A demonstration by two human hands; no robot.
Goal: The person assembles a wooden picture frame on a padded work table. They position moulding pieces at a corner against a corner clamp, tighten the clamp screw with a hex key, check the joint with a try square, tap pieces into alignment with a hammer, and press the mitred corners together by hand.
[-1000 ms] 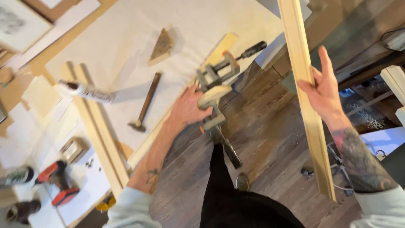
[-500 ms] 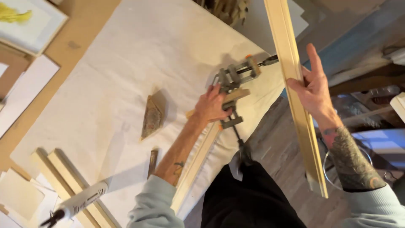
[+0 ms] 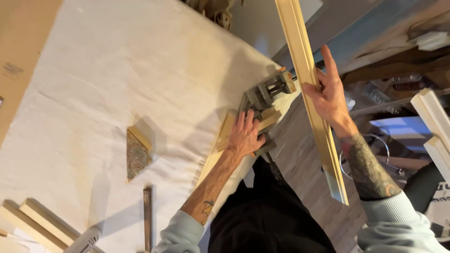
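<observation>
**Hands at the corner clamp and the loose moulding strip**

While the left hand rests flat, fingers spread, on a wooden strip at the table edge, the right hand grips a second, longer strip held free in the air. The left hand presses down at the centre of the frame, just below a grey metal corner clamp, and touches both the strip and the clamp base. The clamp sits at the right edge of the white cloth-covered table, with the flat strip running from it toward the lower centre. The right hand, in the upper right, closes thumb and fingers around the long pale strip, index finger extended upward along it. This strip runs steeply from the top centre to the lower right, above the floor. In the left centre lies a small wedge-shaped block. Further strips lie at the lower left.
</observation>
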